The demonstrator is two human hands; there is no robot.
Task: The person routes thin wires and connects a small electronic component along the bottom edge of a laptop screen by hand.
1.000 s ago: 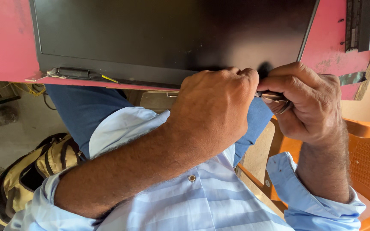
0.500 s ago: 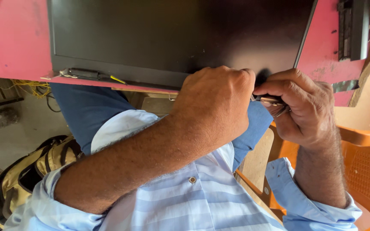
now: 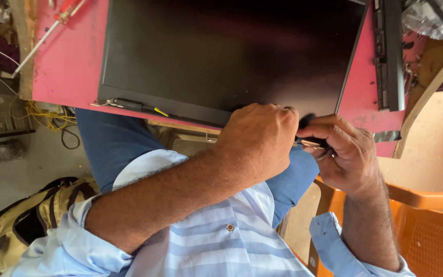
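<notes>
A dark flat screen panel (image 3: 232, 56) lies face up on the pink table (image 3: 67, 66), its near edge reaching the table's front edge above the person's lap. Both hands work at the near right corner of that panel. The left hand (image 3: 260, 141) is closed into a loose fist, knuckles uppermost, resting against the panel's lower edge; what it grips, if anything, is hidden beneath it, so I cannot tell its hold. The right hand (image 3: 347, 154) is curled shut around a small tool (image 3: 311, 141) with a dark rounded top and a bright metal part, the fingers pinching it just beside the left hand's knuckles; the tool's tip is hidden. At the panel's near left corner a metal hinge bracket (image 3: 124, 105) with a short yellow wire stands exposed. In my judgement the step in hand is work on the fastening or hinge at the right corner, with the left hand steadying the panel while the right drives or prises with the tool. The next move calls for a firm, steady left-hand hold, the tool kept square to its seat, and light pressure, since the panel overhangs the table edge and its surface would mark or crack easily. Elsewhere, a red-handled screwdriver (image 3: 52, 25) lies at the far left of the table, a black slim part (image 3: 388, 56) lies right of the panel, an orange chair (image 3: 426, 231) stands at right, and a tan bag (image 3: 21, 225) sits on the floor.
</notes>
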